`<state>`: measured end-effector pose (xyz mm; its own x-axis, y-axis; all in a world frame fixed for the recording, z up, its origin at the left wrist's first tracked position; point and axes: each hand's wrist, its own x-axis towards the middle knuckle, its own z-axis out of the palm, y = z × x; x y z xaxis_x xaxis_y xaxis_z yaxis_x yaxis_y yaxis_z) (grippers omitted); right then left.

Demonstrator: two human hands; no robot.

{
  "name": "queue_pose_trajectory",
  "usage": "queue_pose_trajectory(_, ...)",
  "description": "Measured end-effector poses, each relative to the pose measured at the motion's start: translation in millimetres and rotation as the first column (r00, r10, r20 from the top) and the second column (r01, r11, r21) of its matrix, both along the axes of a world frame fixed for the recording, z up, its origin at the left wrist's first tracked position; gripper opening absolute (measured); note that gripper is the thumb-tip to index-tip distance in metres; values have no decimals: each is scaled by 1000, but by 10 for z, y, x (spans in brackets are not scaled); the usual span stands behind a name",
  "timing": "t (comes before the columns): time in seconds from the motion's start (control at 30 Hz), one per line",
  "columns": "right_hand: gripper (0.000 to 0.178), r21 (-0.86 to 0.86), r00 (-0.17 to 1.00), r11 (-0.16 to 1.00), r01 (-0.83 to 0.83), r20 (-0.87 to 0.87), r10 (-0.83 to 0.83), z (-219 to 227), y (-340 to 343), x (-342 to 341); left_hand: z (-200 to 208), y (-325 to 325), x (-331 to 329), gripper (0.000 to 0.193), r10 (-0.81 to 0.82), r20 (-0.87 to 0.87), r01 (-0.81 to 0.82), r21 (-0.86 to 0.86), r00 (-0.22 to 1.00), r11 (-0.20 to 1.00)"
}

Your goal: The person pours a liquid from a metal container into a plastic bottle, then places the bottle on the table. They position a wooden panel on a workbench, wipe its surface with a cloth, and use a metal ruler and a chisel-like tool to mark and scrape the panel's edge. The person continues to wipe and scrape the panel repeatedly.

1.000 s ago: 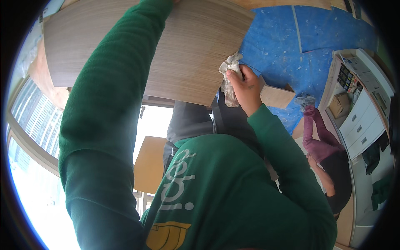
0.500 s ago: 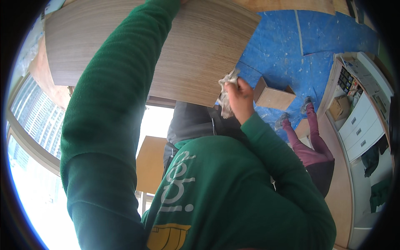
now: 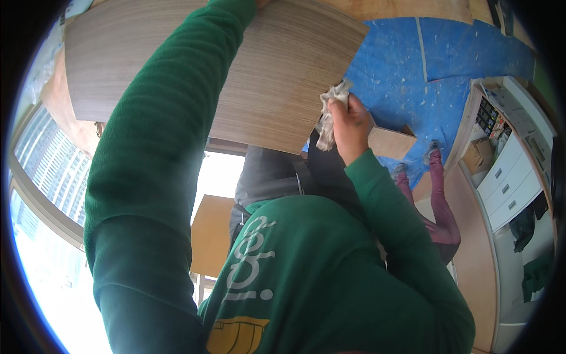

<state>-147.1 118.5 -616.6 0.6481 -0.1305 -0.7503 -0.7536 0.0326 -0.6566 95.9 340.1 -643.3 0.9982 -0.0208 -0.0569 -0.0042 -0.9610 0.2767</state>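
Observation:
A wood-grain panel (image 3: pixel 277 76) stretches across the upper part of the view in front of me. My right hand (image 3: pixel 352 128) grips a crumpled, stained whitish rag (image 3: pixel 332 112) beside the panel's right edge, with the rag against or very near that edge. My left arm reaches far forward over the panel. Only a sliver of my left hand (image 3: pixel 262 3) shows at the upper border, by the panel's surface; its fingers are cut off from view.
Blue sheeting (image 3: pixel 395 65) covers the floor on the right, with an open wooden box (image 3: pixel 392 143) on it. Another person's legs in maroon trousers (image 3: pixel 437 194) are at the right, near a white drawer cabinet (image 3: pixel 510 183). A light wooden board (image 3: pixel 212 233) stands below the panel, and windows (image 3: pixel 53 171) lie left.
My right hand has moved forward and slightly right with the rag, along the panel's edge. The left arm stays in place. The other person's legs have shifted a little.

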Motion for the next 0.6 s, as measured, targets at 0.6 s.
queue_pose_trajectory(0.6, 17, -355, 776, 792, -497, 227, 589, 76, -32, -576, -119, 26, 16, 75, -15, 61, 14, 22, 998, 1000)
